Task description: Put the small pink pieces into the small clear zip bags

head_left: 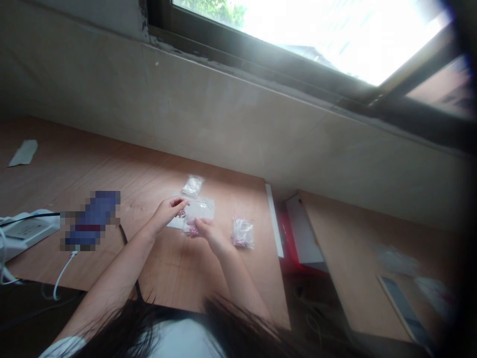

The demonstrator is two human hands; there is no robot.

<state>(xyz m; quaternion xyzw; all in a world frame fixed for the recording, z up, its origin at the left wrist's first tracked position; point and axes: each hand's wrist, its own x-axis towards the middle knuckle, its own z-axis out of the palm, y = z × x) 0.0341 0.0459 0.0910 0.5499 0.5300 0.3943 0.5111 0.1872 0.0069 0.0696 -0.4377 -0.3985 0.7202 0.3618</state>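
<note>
L hand (167, 211) pinches top edge of clear plastic bag (199, 211) mid-frame, R hand (208, 234) grips lower edge, pink bits at both. Upper bag (193, 186) and right bag (242, 232) lie close by on wood desk (93, 169).

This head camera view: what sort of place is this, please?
Probably a simple indoor workroom or home workspace, though I cannot be sure. A plain wooden desk stands under a window, a white plug-in unit with cables sits on it, and small clear plastic bags lie there.
</note>
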